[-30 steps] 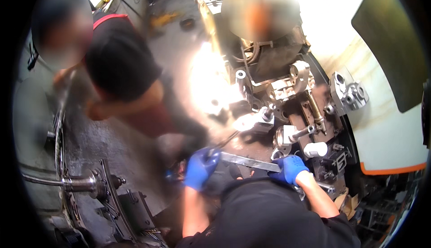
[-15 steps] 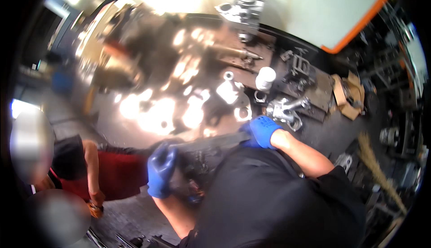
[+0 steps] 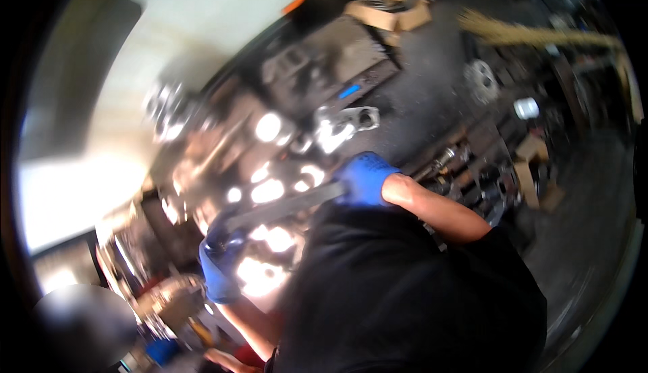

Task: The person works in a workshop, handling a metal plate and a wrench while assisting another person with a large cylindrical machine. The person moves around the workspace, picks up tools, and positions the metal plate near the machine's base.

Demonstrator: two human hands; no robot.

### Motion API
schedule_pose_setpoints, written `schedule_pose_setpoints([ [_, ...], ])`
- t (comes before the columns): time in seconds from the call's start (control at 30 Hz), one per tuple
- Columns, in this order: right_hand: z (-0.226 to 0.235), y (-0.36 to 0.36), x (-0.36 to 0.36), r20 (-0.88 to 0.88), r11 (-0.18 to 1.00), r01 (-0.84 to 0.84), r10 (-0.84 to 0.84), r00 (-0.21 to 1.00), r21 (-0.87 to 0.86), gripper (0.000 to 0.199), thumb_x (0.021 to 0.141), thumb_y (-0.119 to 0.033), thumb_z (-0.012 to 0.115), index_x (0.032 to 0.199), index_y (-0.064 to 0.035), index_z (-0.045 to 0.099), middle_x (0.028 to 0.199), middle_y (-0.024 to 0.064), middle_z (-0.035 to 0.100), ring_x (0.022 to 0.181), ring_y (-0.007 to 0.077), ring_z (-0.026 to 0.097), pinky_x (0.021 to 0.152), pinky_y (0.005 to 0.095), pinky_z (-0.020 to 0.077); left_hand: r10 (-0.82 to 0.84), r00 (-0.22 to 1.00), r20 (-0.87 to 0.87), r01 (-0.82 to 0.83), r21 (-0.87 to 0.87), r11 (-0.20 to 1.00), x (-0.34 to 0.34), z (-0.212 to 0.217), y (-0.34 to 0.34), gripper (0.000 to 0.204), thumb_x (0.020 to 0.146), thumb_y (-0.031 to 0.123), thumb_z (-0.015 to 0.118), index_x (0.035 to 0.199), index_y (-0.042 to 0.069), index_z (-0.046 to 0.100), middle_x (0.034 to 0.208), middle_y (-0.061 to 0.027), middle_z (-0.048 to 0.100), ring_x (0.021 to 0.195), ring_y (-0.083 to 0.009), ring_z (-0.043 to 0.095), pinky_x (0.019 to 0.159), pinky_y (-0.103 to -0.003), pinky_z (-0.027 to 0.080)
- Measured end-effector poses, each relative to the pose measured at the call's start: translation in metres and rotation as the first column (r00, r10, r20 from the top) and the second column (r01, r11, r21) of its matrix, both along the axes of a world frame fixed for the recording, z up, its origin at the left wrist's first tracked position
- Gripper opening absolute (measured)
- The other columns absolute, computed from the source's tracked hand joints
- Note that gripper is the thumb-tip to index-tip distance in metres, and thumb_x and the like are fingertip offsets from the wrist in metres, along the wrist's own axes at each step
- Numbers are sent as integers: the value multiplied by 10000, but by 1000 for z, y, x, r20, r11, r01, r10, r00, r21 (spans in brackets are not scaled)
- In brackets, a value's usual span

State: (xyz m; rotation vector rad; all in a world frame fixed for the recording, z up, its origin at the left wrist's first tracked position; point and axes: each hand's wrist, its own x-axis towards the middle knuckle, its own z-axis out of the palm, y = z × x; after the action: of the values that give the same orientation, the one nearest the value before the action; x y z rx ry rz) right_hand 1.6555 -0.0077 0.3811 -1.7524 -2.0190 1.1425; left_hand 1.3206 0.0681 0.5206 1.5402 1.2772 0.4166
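A long flat grey metal bar (image 3: 287,208) spans the gap between my two blue-gloved hands, slightly tilted with its right end higher. My right hand (image 3: 368,179) is closed round the right end. At the other end, my left hand (image 3: 219,262) has its fingers curled against the bar; motion blur softens their outline. Beyond the bar lie shiny metal castings, among them a silver one with a round hole (image 3: 347,127) near my right hand. Bright glare hides much of the parts beneath and behind the bar.
A bench block (image 3: 358,46) stands beyond the castings. An opened cardboard box (image 3: 391,15) sits at the top, and a straw broom (image 3: 526,32) lies at upper right. Metal parts and another torn box (image 3: 536,170) are on the right. Another person's forearm (image 3: 229,359) shows at bottom left.
My view has swung to the right, so the bench and castings shift left. Both hands keep to the bar, and my left hand sits lower in view. The co-worker has mostly left the picture.
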Motion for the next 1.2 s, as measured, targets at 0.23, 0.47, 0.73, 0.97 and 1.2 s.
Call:
schedule_pose_setpoints([
  [0.23,-4,-134,58,192,769,613,-584,789,-180,381,898,-444,759,1136,-147,769,982,158,769,893,345,747,848,472,581,-407,909,93,416,-299,859,170,-33,54,320,1010,144,744,1283,-23,729,1193,-92,773,1093,-160,688,1005,-328,533],
  [0.47,-33,-201,92,275,449,872,-828,488,-196,431,861,-375,812,1234,-164,768,1038,174,773,979,371,744,901,471,578,-874,446,-195,878,287,384,313,-105,68,409,953,282,784,1229,-15,722,1209,-202,767,1082,-311,760,898,-396,620],
  [0.73,-52,-159,258,232,442,856,-833,503,-269,357,866,-328,790,1192,-182,796,1088,177,778,1053,356,751,962,433,587,-845,447,-295,870,-76,487,479,-107,91,372,904,293,809,1229,115,776,1213,-180,770,1137,-338,744,990,-403,580],
  [0.97,17,-105,465,278,580,810,-767,578,-83,354,874,-432,739,1091,-162,809,1021,196,771,987,398,741,891,479,586,-698,634,-332,772,221,596,648,-55,126,429,933,325,817,1179,-21,754,1150,-236,765,1061,-315,755,946,-407,571],
  [1.2,-21,-98,585,268,548,836,-804,530,-11,433,797,-439,843,1109,-142,797,946,167,767,920,395,738,810,466,587,-693,689,212,705,27,709,783,-86,152,335,988,136,767,1293,0,734,1158,-75,779,1052,-132,704,959,-312,562],
])
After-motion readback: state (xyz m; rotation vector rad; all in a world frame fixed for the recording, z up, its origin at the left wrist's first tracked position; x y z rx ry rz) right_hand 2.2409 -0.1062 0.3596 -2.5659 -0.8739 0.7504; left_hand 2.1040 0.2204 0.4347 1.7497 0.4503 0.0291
